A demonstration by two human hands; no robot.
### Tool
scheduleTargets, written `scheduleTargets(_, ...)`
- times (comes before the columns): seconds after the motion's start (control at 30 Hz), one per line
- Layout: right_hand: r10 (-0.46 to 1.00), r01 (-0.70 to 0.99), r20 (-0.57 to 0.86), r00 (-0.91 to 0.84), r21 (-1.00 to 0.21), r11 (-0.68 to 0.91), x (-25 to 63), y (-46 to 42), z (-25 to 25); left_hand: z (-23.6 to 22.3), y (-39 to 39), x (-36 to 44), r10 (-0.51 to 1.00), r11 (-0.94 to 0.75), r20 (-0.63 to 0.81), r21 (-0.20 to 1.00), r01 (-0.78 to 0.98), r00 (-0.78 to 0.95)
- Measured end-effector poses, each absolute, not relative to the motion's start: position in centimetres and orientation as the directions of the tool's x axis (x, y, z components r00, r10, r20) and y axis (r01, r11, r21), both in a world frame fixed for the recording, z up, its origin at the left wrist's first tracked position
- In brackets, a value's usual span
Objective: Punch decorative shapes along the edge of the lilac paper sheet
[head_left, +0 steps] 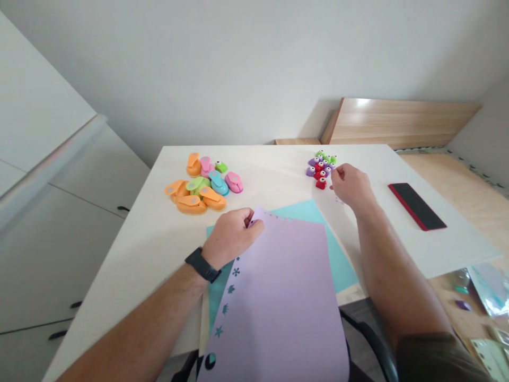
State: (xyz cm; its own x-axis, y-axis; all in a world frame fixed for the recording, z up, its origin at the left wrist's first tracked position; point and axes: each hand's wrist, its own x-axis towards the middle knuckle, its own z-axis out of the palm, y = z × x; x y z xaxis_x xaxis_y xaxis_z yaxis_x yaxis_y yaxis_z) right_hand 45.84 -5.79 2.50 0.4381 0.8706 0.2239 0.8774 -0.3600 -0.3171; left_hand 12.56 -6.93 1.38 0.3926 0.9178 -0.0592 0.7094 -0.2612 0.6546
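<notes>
- The lilac paper sheet lay on the near part of the desk, overhanging its near edge, with its far corner raised in the left grip, whose thumb and fingers were pinched together on it.
- Punched shapes already ran down the sheet's left edge, including a flower-like shape, a crown and a star, while a row of tiny cuts marked its far edge. The right edge and middle showed no cuts, though the near end ran out of view.
- The right grip hung just beside the small craft punches, its fingers gathered close together; whether they held anything, I cannot tell.
- Those small punches, purple, red and green, stood in a tight cluster near the desk's far edge.
- A pale sheet lay under the right grip, barely distinct from the desk.
- A teal sheet lay partly under the lilac one, showing beyond its far and right edges.
- Larger orange, pink, green and blue punches formed a heap toward the far left, well apart from the small ones.
- A smartphone in a red case lay right of the right grip, near the desk's right edge.
</notes>
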Motion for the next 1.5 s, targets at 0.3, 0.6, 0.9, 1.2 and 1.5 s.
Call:
scheduleTargets(0.3, 0.881, 0.865, 0.229, 0.415, -0.398, -0.304, 46.0, -5.5, 1.7, 1.4, -6.9, 12.5, 0.917, -0.271, -0.049, 0.651, 0.709, 0.396)
scheduleTargets(0.6, 0.911, 0.872, 0.18, 0.37, -0.405, -0.274, 45.2, -5.5, 2.0, 1.4, -6.8, 12.6, 0.917, -0.262, -0.057, 0.66, 0.704, 0.395)
scheduleTargets(0.9, 0.956, 0.912, 0.155, 0.248, -0.37, -0.177, 44.3, -5.5, 1.8, 1.1, -6.9, 12.5, 0.916, -0.264, -0.057, 0.66, 0.703, 0.398)
scheduleTargets(1.2, 0.973, 0.971, 0.227, -0.044, -0.22, 0.096, 43.6, -5.4, 0.6, 1.1, -6.8, 12.5, 0.918, -0.276, -0.041, 0.648, 0.709, 0.395)
scheduleTargets(1.5, 0.959, 0.994, 0.284, -0.005, -0.101, 0.035, 44.3, -4.7, -1.2, 1.3, -6.9, 12.5, 0.918, -0.275, -0.041, 0.654, 0.705, 0.395)
